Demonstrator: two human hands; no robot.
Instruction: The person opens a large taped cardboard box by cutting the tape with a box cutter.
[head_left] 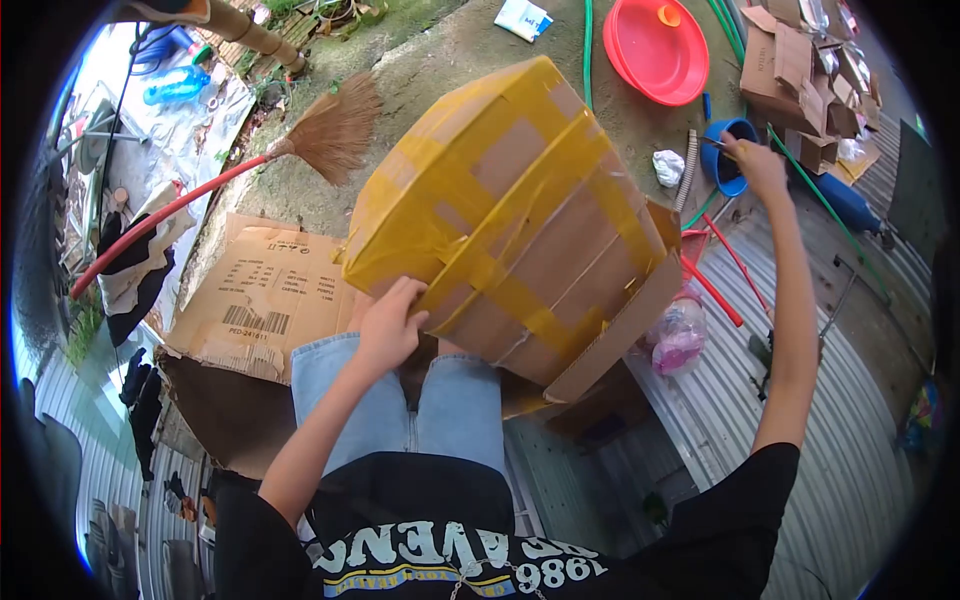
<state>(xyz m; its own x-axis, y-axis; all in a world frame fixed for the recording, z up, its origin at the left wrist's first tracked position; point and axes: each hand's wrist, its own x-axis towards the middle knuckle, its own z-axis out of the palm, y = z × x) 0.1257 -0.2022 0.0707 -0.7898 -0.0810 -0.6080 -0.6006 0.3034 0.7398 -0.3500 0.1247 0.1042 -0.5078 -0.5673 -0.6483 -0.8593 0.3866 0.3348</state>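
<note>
A large cardboard box (560, 240) wrapped in yellow packing tape rests tilted over my lap. My left hand (390, 325) grips its lower left corner, fingers curled on the taped edge. Out to the right, my right hand (760, 170) is closed around a thin dark tool (712, 142), which points left over a blue bucket (735, 160). Whether the tool is a knife or scissors cannot be made out. A cardboard flap (625, 325) sticks out along the box's lower right side. The box's underside is hidden.
A flattened carton (265, 300) lies left of my legs, near a straw broom (335, 125) with a red handle. Red basins (655, 60), a green hose (588, 50) and a pile of cardboard boxes (785, 75) are farther off. Red-handled items (715, 290) lie at right.
</note>
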